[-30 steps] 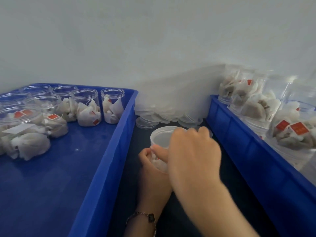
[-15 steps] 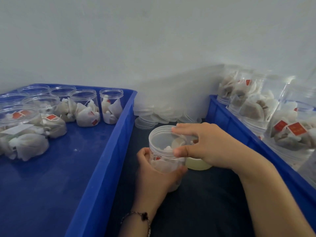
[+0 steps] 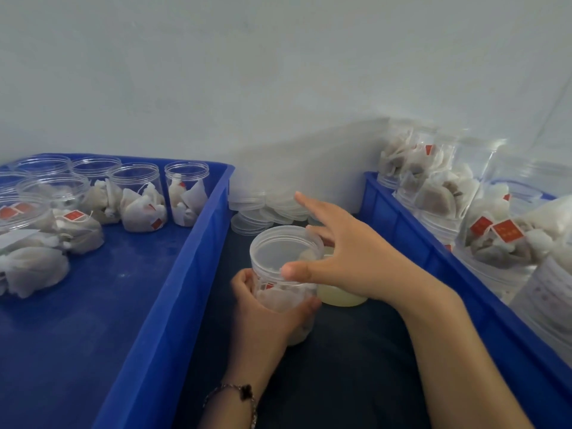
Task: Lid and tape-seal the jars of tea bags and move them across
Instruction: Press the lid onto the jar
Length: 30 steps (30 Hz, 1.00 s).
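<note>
A clear round plastic jar of white tea bags [image 3: 283, 274], capped with a translucent plastic lid [image 3: 283, 243], is standing upright on the dark worktop [image 3: 340, 366] in the gap between two crates, nearer the left one. The left hand [image 3: 266, 308] is gripping the jar's lower body, fingers wrapping round the near side and the thumb on the left. The right hand [image 3: 349, 255] is hovering over the lid's right edge with fingers spread and straight, the thumb tip touching the lid rim at the front and the index finger pointing toward the wall; it is gripping nothing. A pale yellowish roll of tape [image 3: 342, 297] is lying flat on the worktop just beside the jar on its right, partly under the right hand. A thin chain bracelet with a dark charm [image 3: 238, 394] is sitting on the left wrist.

A heap of spare translucent lids [image 3: 266, 205] is piling up at the worktop's far edge against the white wall [image 3: 278, 72]. The left blue plastic crate [image 3: 173, 289] is holding open, unlidded clear jars of tea bags with red tags [image 3: 139, 202] clustered in its far left corner. The right blue plastic crate [image 3: 433, 258] is holding stacked lidded jars of tea bags [image 3: 501, 230] along its far and right sides.
</note>
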Tool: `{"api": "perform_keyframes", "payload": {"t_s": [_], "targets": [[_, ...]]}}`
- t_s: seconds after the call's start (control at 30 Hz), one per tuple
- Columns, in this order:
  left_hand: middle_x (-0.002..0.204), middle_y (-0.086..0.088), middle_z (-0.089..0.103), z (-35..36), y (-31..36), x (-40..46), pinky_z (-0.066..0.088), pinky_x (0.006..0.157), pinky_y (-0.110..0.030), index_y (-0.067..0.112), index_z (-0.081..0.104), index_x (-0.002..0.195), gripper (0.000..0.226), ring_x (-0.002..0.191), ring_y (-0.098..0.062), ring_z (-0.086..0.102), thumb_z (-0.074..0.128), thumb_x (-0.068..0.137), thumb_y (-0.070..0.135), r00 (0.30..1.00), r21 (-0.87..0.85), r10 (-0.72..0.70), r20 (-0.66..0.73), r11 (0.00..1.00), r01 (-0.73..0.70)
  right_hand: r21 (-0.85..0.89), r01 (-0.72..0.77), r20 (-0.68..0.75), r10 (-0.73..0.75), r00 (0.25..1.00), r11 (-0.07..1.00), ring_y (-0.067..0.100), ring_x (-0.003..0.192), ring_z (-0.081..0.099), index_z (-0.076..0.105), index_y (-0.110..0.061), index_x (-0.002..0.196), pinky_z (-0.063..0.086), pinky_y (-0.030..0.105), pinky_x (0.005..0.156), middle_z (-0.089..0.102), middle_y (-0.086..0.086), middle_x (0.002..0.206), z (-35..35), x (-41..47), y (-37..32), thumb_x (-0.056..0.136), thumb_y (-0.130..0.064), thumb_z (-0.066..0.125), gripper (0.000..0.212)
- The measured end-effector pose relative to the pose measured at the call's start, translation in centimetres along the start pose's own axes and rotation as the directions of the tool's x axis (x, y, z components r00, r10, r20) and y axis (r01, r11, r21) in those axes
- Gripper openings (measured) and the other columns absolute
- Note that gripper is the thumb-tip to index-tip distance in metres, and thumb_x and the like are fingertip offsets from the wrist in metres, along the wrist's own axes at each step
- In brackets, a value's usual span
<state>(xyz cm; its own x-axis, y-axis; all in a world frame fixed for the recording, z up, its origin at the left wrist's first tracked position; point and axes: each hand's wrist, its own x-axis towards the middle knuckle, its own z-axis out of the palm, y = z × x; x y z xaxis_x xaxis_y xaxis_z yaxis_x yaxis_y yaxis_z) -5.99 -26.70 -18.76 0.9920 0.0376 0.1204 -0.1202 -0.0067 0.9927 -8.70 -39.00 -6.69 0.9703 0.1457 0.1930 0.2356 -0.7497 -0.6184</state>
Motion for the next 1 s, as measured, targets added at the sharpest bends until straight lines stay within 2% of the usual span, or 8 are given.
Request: {"api": "perform_keyframes", "payload": {"t_s": [0.2,0.3,0.37,0.53,0.67,0.8,0.9,1.0], "targets": [[0.096,0.022,0.044,0.6,-0.6,0.5,0.036,0.051,-0.013,0.037,0.028,0.11,0.091,0.073,0.003,0.051,0.091,0.045,0.031,0.998,0.103,-0.019,-0.053,0.994,0.025,-0.384,-0.019,-0.089,-0.017,0.996,0.923,0.016,0.125,0.043,0.01,-0.042,0.147,0.036,0.03,0.081,0.031,-0.011,0.144,2.8,0.6,-1.3,0.068,-0.08,0.048,0.096],[0.099,0.012,0.056,0.3,-1.3,0.7,0.043,0.052,-0.006,0.039,0.038,0.094,0.069,0.074,0.013,0.057,0.087,0.054,0.013,0.997,0.054,0.078,0.009,0.995,-0.078,-0.33,-0.029,-0.104,-0.006,0.995,0.943,0.015,0.137,0.029,0.024,-0.037,0.146,0.032,0.031,0.099,0.034,-0.009,0.146,3.2,0.7,-1.7,0.076,-0.072,0.052,0.083],[0.096,0.023,0.048,0.2,-1.2,0.6,0.041,0.051,-0.008,0.043,0.029,0.092,0.078,0.073,0.012,0.055,0.089,0.044,0.029,0.998,0.055,0.064,-0.012,0.997,-0.063,-0.351,-0.019,-0.086,-0.013,0.996,0.936,0.012,0.142,0.015,0.03,-0.035,0.145,0.019,0.035,0.111,0.035,-0.011,0.148,2.8,0.6,-1.7,0.077,-0.07,0.053,0.081],[0.089,0.033,0.028,1.0,-0.9,0.8,0.025,0.056,-0.011,0.05,0.014,0.104,0.106,0.075,0.016,0.034,0.091,0.031,0.048,0.996,0.112,-0.018,-0.09,0.993,0.028,-0.24,-0.008,-0.003,0.007,1.0,0.971,0.005,0.138,0.021,0.038,-0.038,0.141,0.02,0.032,0.113,0.033,-0.016,0.149,1.8,0.4,-1.6,0.077,-0.063,0.058,0.07],[0.093,0.025,0.048,0.4,-1.7,0.7,0.041,0.051,-0.007,0.041,0.033,0.094,0.081,0.074,0.015,0.055,0.094,0.043,0.024,0.997,0.079,0.061,-0.044,0.995,-0.057,-0.178,0.012,0.112,0.008,0.994,0.984,0.008,0.142,0.015,0.037,-0.042,0.14,0.017,0.03,0.11,0.027,-0.015,0.153,1.5,0.4,-1.5,0.089,-0.05,0.054,0.054],[0.093,0.015,0.057,0.0,-1.8,0.5,0.038,0.056,0.004,0.04,0.04,0.091,0.071,0.073,0.025,0.052,0.09,0.049,0.013,0.997,0.036,0.081,-0.016,0.996,-0.08,-0.125,0.001,0.156,0.019,0.988,0.992,0.006,0.144,0.004,0.04,-0.039,0.139,0.011,0.034,0.114,0.021,-0.013,0.156,1.5,0.3,-1.6,0.093,-0.044,0.053,0.048],[0.094,0.016,0.057,0.0,-1.8,0.4,0.038,0.055,0.003,0.038,0.038,0.098,0.076,0.074,0.024,0.053,0.091,0.048,0.014,0.996,0.019,0.083,-0.025,0.996,-0.082,-0.161,-0.044,0.123,0.064,0.99,0.986,0.015,0.14,0.024,0.043,-0.042,0.136,0.026,0.034,0.105,0.032,-0.014,0.15,1.4,0.2,-1.8,0.087,-0.054,0.056,0.053],[0.092,0.017,0.055,0.1,-1.9,0.6,0.038,0.053,0.003,0.037,0.039,0.098,0.071,0.073,0.024,0.053,0.087,0.053,0.009,0.996,0.058,0.084,-0.028,0.995,-0.083,-0.282,-0.121,-0.038,0.115,0.993,0.952,0.016,0.115,0.049,0.049,-0.038,0.132,0.038,0.029,0.079,0.055,-0.009,0.129,1.7,0.0,-2.4,0.08,-0.065,0.055,0.058]]}}
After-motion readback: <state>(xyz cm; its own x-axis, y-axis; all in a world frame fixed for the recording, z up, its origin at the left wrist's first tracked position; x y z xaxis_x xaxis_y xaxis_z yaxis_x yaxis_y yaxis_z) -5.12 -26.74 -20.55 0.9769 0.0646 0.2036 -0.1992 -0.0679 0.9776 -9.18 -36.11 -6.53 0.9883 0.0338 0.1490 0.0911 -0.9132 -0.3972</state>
